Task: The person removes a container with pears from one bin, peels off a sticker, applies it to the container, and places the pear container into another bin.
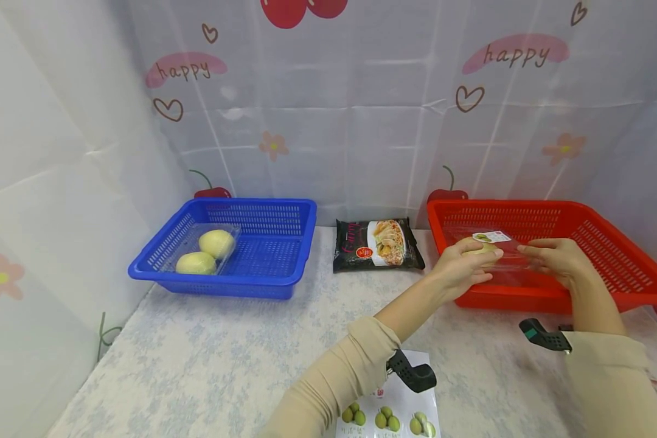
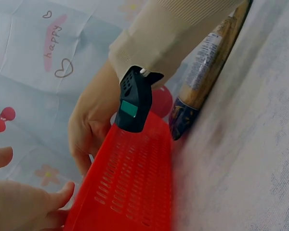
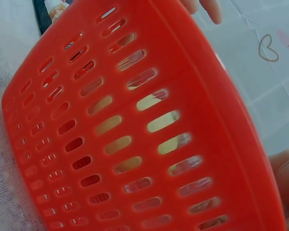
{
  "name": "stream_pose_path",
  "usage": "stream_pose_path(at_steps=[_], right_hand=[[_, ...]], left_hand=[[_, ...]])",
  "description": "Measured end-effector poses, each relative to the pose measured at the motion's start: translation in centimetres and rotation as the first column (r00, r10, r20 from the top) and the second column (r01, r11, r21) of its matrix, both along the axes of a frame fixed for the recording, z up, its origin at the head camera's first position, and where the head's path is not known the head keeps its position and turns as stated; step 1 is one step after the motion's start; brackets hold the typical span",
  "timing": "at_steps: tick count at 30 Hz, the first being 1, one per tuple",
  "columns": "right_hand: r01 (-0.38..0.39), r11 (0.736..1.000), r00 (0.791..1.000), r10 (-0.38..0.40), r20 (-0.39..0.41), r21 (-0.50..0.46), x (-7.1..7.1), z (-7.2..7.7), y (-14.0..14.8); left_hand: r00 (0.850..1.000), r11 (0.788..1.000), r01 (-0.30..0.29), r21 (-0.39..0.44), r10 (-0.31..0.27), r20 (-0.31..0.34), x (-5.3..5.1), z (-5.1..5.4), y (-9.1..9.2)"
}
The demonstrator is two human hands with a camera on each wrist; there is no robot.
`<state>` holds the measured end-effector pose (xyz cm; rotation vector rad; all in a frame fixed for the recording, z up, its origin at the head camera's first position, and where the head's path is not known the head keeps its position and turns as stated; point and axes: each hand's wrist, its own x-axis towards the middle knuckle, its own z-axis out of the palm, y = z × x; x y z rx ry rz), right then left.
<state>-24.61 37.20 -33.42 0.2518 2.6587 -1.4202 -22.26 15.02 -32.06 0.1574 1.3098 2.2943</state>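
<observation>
At the right of the head frame, a person's left hand (image 1: 462, 267) grips the left end of a clear package (image 1: 508, 257), its thumb over the top and its fingers below. The right hand (image 1: 561, 258) pinches the package's right side. The package, with a white label (image 1: 493, 236) and a pale yellow round item inside, is at the left part of a red basket (image 1: 514, 299); whether it touches the basket floor cannot be told. In the right wrist view, pale yellow shows through the basket's slots. A blue basket (image 1: 232, 288) at the left of the head frame holds another clear package with two pale yellow round items (image 1: 217, 244). Between the baskets lies a black packet (image 1: 376, 245), and at bottom centre a printed sheet (image 1: 399, 404) is partly covered by the left sleeve (image 1: 336, 377).
</observation>
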Motion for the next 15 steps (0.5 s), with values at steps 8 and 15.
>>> stream_pose_path(at_steps=[8,15], right_hand=[[-0.043,0.998,0.999,0.044,-0.002,0.051,-0.3,-0.11,0.2],[-0.104,0.992,0.995,0.104,0.001,0.068,-0.32,-0.16,0.16]], left_hand=[[0.996,0.999,-0.028,0.024,0.026,0.088,-0.3,0.09,0.43],[0.993,0.999,-0.034,0.038,0.03,0.115,-0.34,0.12,0.78]])
